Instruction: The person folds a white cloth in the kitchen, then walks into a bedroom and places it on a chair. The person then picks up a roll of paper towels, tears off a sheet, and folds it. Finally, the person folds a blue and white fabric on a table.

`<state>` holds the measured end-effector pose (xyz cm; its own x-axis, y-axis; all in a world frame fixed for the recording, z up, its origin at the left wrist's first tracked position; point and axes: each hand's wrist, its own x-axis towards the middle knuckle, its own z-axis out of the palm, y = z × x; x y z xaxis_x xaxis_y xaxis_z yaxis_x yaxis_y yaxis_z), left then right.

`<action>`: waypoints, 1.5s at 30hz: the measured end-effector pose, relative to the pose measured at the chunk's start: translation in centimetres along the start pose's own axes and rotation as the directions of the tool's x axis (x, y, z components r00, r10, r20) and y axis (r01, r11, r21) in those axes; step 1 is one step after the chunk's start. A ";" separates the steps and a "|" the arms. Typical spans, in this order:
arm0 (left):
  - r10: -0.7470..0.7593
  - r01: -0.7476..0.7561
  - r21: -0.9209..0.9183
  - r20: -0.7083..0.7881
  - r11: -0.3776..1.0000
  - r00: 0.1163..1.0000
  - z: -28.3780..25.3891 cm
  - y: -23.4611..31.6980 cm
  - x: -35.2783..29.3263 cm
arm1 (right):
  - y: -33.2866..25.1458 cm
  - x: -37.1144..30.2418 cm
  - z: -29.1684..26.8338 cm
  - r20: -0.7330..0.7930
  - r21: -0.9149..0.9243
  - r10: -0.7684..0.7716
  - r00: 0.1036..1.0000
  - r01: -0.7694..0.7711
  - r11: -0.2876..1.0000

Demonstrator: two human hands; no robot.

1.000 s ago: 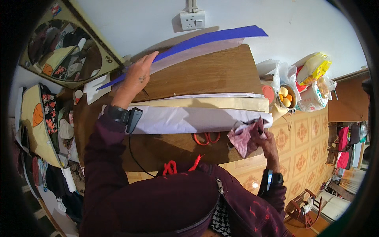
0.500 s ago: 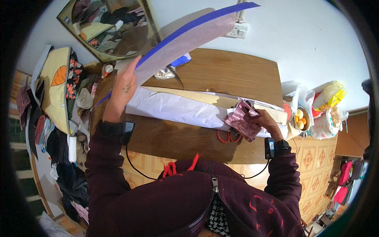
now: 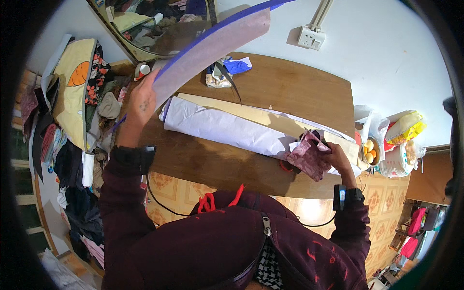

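My left hand is closed on one end of a long curved sheet, pale on its face with a blue-purple edge. The sheet rises over the table, and its far end leaves the top of the view. My right hand grips a crumpled maroon patterned piece, which looks like cloth, at the right end of a white roll. That roll lies across the table beside a long cream strip. Red scissors handles peek out from beneath the maroon piece, mostly hidden.
Small bags and a blue wrapper lie on the brown table. A framed mirror leans at the back left. Piled clothes stand left; a bowl of round orange-yellow things and plastic bags are right. A wall socket is behind.
The view has shifted, so the table appears turned. My left hand has shifted left and up in the picture with the sheet. The maroon piece now covers more of the scissors handles.
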<state>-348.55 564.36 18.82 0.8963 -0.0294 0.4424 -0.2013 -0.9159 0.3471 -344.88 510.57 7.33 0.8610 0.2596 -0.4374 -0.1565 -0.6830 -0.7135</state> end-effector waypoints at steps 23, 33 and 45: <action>0.136 -0.123 -0.119 0.110 0.985 0.985 2.7 -2.0 3.2 | 3.3 -14.1 11.7 -0.304 -0.113 -0.003 0.953 -0.032 0.993; 0.077 -0.069 -0.069 0.115 0.995 0.990 1.8 0.6 1.4 | 0.4 -11.7 6.5 -0.325 0.501 0.101 0.940 0.080 0.862; 0.044 -0.035 -0.089 0.109 0.995 0.993 1.3 3.6 -2.2 | -1.6 -5.1 8.9 -0.029 0.395 -0.047 0.998 0.055 0.917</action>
<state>-350.74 560.61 17.99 0.9242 -0.1135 0.3646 -0.2667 -0.8751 0.4038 -353.30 516.42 5.79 0.8812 0.2710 -0.3873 -0.2880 -0.3420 -0.8945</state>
